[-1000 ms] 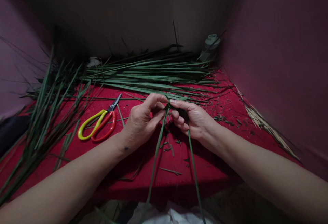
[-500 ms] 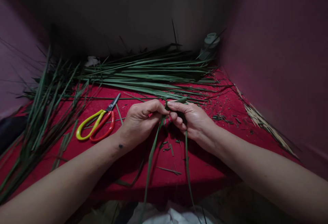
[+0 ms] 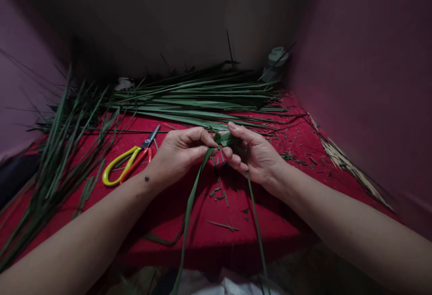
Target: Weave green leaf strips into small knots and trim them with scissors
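Between my two hands is a small folded piece of green leaf (image 3: 227,139), with long strips trailing down toward my lap. My left hand (image 3: 191,144) pinches it between thumb and forefinger, and one leaf strip (image 3: 190,205) hangs below those fingers. My right hand (image 3: 254,153) holds the other side with its curled fingers, its thumb raised off the leaf. A thinner strip (image 3: 257,220) drops from beneath the right hand. Scissors (image 3: 130,162) with one yellow and one red handle lie left of my left wrist, partly covered by the forearm.
Long green leaves (image 3: 192,101) are heaped along the back of the red cloth (image 3: 276,218); another bundle (image 3: 57,151) spreads at the left. A pale bottle (image 3: 277,58) stands back right. Thin pale sticks (image 3: 354,169) lie along the right edge. Leaf scraps (image 3: 219,193) are scattered about.
My right thumb has lifted off the leaf, leaving more of the folded piece showing. The left hand has shifted slightly left, and its forearm now covers part of the red scissor handle.
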Tool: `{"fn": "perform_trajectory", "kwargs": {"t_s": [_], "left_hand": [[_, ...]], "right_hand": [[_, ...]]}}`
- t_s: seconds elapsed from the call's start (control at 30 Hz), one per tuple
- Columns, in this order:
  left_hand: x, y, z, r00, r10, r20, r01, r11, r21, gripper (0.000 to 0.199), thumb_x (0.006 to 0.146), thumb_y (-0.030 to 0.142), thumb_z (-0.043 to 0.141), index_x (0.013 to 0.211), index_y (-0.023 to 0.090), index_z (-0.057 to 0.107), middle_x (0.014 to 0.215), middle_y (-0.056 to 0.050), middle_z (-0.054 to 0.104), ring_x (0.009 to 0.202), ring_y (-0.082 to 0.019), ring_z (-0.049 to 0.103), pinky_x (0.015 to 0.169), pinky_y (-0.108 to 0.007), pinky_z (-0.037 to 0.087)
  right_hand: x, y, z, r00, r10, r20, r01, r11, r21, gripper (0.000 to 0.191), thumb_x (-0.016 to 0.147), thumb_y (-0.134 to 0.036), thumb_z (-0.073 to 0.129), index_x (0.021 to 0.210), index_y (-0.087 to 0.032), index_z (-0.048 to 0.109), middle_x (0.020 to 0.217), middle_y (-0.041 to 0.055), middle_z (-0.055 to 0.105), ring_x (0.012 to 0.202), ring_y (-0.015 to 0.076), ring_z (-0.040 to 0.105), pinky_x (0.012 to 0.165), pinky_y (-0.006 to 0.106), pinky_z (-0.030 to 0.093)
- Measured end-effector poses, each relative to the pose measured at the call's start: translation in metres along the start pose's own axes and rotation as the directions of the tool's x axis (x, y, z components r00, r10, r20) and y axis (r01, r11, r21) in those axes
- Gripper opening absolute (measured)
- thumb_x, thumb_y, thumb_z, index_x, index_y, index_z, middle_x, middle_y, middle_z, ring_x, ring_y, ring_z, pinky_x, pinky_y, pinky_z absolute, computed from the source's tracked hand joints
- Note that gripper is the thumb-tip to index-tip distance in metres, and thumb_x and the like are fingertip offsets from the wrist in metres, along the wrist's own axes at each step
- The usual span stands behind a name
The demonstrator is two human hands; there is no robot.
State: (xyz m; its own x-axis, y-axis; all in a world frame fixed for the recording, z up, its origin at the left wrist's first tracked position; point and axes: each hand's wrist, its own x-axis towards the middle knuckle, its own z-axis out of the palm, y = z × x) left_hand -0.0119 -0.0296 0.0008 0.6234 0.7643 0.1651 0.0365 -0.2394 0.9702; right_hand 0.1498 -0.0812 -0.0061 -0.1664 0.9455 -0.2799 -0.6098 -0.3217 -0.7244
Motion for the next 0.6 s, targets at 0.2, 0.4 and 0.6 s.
{"fn": "perform_trajectory", "kwargs": {"t_s": [0.2,0.4,0.6], "left_hand": [[-0.0006,0.0018,-0.0002,0.998,0.049,-0.026,-0.048,0.997,0.054,0.008,0.069,0.008,0.066,0.069,0.015,0.068,0.072,-0.001,0.067,0.068,-0.012,0.06,0.067,-0.022,0.048],[-0.0014,-0.0003,-0.0004,0.998,0.06,-0.026,-0.059,0.998,0.037,0.011,0.069,0.007,0.066,0.073,0.017,0.07,0.075,-0.001,0.068,0.072,-0.013,0.062,0.07,-0.023,0.049],[-0.0026,0.0024,0.0021,0.996,0.072,-0.05,-0.069,0.995,0.076,0.01,0.068,0.008,0.066,0.07,0.017,0.071,0.069,-0.001,0.067,0.066,-0.012,0.061,0.063,-0.021,0.048]], "right_hand": [[-0.0011,0.0051,0.0022,0.991,-0.136,-0.004,0.135,0.987,-0.09,0.02,0.068,-0.031,0.071,0.071,-0.014,0.061,0.047,-0.0044,0.05,0.035,0.0023,0.037,0.031,0.013,0.023],[-0.0004,0.0069,0.0011,0.98,-0.2,0.002,0.197,0.965,-0.173,0.019,0.068,-0.031,0.071,0.071,-0.015,0.061,0.046,-0.0062,0.047,0.034,0.0028,0.031,0.03,0.016,0.017],[-0.0002,0.0063,0.0018,0.978,-0.205,-0.029,0.194,0.957,-0.216,0.02,0.063,-0.027,0.073,0.065,-0.015,0.057,0.043,-0.0076,0.045,0.033,0.0026,0.03,0.03,0.017,0.016]]}}
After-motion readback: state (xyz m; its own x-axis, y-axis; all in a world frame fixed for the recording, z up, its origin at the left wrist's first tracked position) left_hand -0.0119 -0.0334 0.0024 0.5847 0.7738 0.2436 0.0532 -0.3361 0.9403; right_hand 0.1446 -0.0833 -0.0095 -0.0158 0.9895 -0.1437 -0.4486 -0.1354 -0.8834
